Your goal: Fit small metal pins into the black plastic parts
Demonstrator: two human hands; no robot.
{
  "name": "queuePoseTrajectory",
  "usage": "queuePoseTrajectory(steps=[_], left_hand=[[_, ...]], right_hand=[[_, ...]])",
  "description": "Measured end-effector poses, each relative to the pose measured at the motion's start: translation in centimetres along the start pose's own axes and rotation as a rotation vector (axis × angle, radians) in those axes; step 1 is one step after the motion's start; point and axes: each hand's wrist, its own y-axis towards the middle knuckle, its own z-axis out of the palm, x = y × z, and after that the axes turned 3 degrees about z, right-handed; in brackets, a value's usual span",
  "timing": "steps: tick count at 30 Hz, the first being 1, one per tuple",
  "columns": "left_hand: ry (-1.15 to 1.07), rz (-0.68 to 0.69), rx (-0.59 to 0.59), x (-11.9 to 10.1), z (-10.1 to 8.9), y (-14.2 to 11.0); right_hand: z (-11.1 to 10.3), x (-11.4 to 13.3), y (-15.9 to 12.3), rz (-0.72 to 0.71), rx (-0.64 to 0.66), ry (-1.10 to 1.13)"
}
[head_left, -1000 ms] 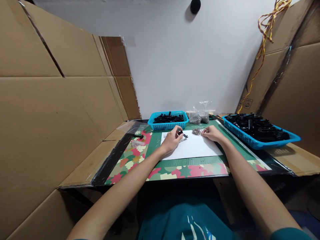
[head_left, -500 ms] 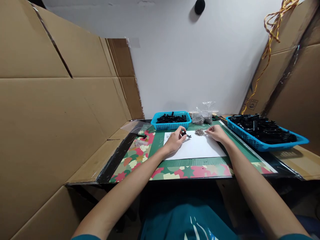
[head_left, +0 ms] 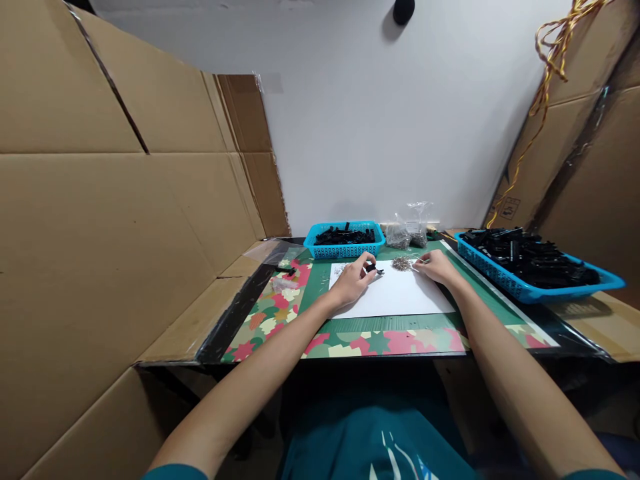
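Little change — left hand [head_left: 351,283] still has fingers clamped on the black part [head_left: 371,268] over the white paper [head_left: 395,300]; part shows shorter now, probably turned. Right hand [head_left: 438,267] still beside the metal pile [head_left: 401,264] — can't tell its grip; work seems barely advanced.

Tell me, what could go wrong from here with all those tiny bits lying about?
The loose pile of small metal pieces lies right by the right hand, so a brush of the fingers might scatter it across the white sheet. The black part is held in the fingertips of the left hand and could slip. The right-hand blue basket is heaped with black parts; a knock might spill some.
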Motion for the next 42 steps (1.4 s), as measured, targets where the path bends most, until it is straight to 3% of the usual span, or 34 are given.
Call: queuePoseTrajectory(steps=[14,25,30,35,38,42], left_hand=[[0.019,0.017,0.028,0.2,0.0,0.0],[0.040,0.039,0.049,0.4,0.0,0.1],[0.076,0.089,0.073,0.8,0.0,0.3],[0.077,0.078,0.058,0.5,0.0,0.4],[0.050,0.060,0.036,0.5,0.0,0.4],[0.054,0.049,0.010,0.4,0.1,0.4]], right_hand=[[0.3,-0.6,0.5,0.020,0.083,0.132],[0.7,0.5,0.1,-0.133,-0.027,0.197],[1.2,1.2,-0.3,-0.257,0.000,0.094],[1.8,2.5,-0.9,-0.245,-0.048,-0.012],[1.9,3.1,-1.2,-0.281,-0.074,0.049],[2.2,3.6,-1.5,-0.354,0.068,0.299]])
